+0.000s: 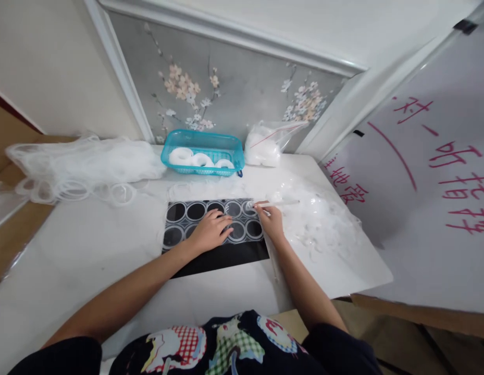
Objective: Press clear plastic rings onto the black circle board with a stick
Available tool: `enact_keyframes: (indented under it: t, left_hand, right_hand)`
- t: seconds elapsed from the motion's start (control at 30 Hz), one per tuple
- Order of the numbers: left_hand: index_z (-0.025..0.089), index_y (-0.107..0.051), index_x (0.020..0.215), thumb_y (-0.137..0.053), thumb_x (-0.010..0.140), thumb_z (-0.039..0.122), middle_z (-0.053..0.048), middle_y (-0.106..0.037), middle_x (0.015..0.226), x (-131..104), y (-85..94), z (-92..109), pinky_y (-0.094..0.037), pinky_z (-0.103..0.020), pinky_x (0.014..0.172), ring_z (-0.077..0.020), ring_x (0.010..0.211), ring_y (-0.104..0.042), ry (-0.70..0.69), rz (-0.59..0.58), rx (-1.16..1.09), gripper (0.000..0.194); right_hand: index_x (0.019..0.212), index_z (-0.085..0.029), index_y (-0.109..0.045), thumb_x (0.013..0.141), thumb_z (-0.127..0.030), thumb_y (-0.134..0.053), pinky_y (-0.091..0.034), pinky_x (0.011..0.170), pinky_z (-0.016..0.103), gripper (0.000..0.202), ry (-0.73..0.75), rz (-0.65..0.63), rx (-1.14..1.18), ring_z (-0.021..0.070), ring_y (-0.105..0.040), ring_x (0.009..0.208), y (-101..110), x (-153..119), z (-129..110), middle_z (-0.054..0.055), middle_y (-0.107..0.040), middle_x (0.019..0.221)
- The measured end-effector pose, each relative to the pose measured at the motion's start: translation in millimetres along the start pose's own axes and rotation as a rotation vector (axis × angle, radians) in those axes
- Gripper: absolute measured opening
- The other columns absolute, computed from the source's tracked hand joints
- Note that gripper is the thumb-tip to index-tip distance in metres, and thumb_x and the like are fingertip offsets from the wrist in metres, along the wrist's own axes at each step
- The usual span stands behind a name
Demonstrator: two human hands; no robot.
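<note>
A black mat (226, 260) lies on the white table in front of me, and over it sits a clear sheet with two rows of pale rings (173, 237). My left hand (211, 229) rests on the middle of this sheet, fingers spread and pointing to the right. At the sheet's upper right corner, my right hand (271, 222) pinches a thin white pen-like stick (286, 203). The stick lies nearly level, its far end sticking out to the right. Its other end, close to a corner ring, is too small to make out.
At the back stands a turquoise basket (205, 136) with white rolls of tape (181, 155) inside. Beside it leans a clear bag (264, 146) of white material. Translucent rings pile up on the left (85, 166); crumpled clear film (323, 219) covers the right. A whiteboard (421, 172) borders the table.
</note>
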State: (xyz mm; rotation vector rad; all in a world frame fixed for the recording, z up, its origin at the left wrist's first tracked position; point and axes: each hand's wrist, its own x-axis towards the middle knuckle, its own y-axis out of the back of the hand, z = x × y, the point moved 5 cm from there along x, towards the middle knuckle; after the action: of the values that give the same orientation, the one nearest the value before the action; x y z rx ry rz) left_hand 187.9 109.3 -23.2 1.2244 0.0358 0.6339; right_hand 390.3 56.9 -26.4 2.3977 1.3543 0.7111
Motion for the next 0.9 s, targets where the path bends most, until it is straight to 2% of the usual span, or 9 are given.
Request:
enact_keyframes:
  t: [0.13, 0.27, 0.37, 0.47, 0.63, 0.77, 0.9]
  left_hand:
    - [0.018, -0.074, 0.104, -0.053, 0.095, 0.021, -0.008, -0.074, 0.098, 10.2, 5.8, -0.7, -0.051, -0.038, 0.085, -0.0232, 0.092, -0.063, 0.035, -0.041, 0.01, 0.022]
    - [0.018, -0.077, 0.091, -0.058, 0.093, 0.024, -0.008, -0.068, 0.077, 16.4, 9.6, 0.9, -0.05, -0.033, 0.072, -0.0228, 0.079, -0.062, 0.063, -0.05, 0.073, 0.02]
    - [0.017, -0.077, 0.084, -0.057, 0.094, 0.027, -0.009, -0.065, 0.074, 14.9, 6.5, 2.6, -0.05, -0.034, 0.072, -0.0239, 0.08, -0.062, 0.093, -0.024, 0.118, 0.024]
    - [0.016, -0.075, 0.085, -0.056, 0.094, 0.025, -0.009, -0.065, 0.076, 9.8, 2.2, 4.5, -0.05, -0.034, 0.077, -0.0237, 0.084, -0.062, 0.096, -0.003, 0.134, 0.024]
    - [0.017, -0.074, 0.084, -0.057, 0.093, 0.023, -0.007, -0.063, 0.075, 4.6, 1.0, 3.5, -0.05, -0.033, 0.077, -0.0227, 0.084, -0.061, 0.081, 0.0, 0.135, 0.021]
    - [0.018, -0.076, 0.086, -0.058, 0.092, 0.025, -0.007, -0.06, 0.074, 4.6, 1.3, -2.0, -0.05, -0.032, 0.074, -0.0212, 0.078, -0.06, 0.118, 0.009, 0.14, 0.02]
    - [0.018, -0.076, 0.086, -0.058, 0.092, 0.026, -0.007, -0.058, 0.073, 4.5, 0.8, -5.7, -0.049, -0.032, 0.072, -0.0211, 0.075, -0.059, 0.142, 0.018, 0.126, 0.021]
  right_hand:
    - [0.075, -0.017, -0.073, 0.088, -0.049, -0.054, -0.054, 0.072, 0.032, 0.04, 0.013, -0.031, 0.039, 0.0233, -0.071, 0.079, -13.1, 0.4, 4.8, 0.008, -0.076, 0.086]
    - [0.078, -0.017, -0.073, 0.089, -0.047, -0.053, -0.055, 0.072, 0.034, 0.038, 0.043, -0.016, 0.043, 0.0244, -0.072, 0.079, -15.0, 4.7, 1.3, 0.009, -0.077, 0.084]
    - [0.084, -0.019, -0.075, 0.09, -0.04, -0.053, -0.054, 0.087, 0.039, 0.031, 0.112, -0.007, 0.027, 0.0256, -0.07, 0.094, -21.8, 4.3, -9.6, 0.009, -0.078, 0.093]
    - [0.085, -0.022, -0.076, 0.087, -0.034, -0.06, -0.05, 0.097, 0.041, 0.021, 0.186, -0.034, 0.006, 0.0257, -0.068, 0.103, -37.8, 3.3, -21.3, 0.008, -0.078, 0.098]
    - [0.084, -0.022, -0.077, 0.086, -0.028, -0.062, -0.056, 0.085, 0.037, 0.016, 0.226, -0.156, -0.026, 0.0238, -0.072, 0.092, -62.3, 2.3, -24.4, 0.006, -0.079, 0.089]
    - [0.088, -0.022, -0.077, 0.086, -0.025, -0.064, -0.053, 0.095, 0.043, 0.014, 0.245, -0.216, -0.069, 0.0266, -0.07, 0.107, -63.1, 0.4, -20.9, 0.006, -0.079, 0.096]
    - [0.09, -0.021, -0.076, 0.09, -0.022, -0.059, -0.053, 0.096, 0.04, 0.017, 0.297, -0.246, -0.132, 0.0248, -0.068, 0.111, -60.6, -2.6, -24.2, 0.006, -0.078, 0.101]
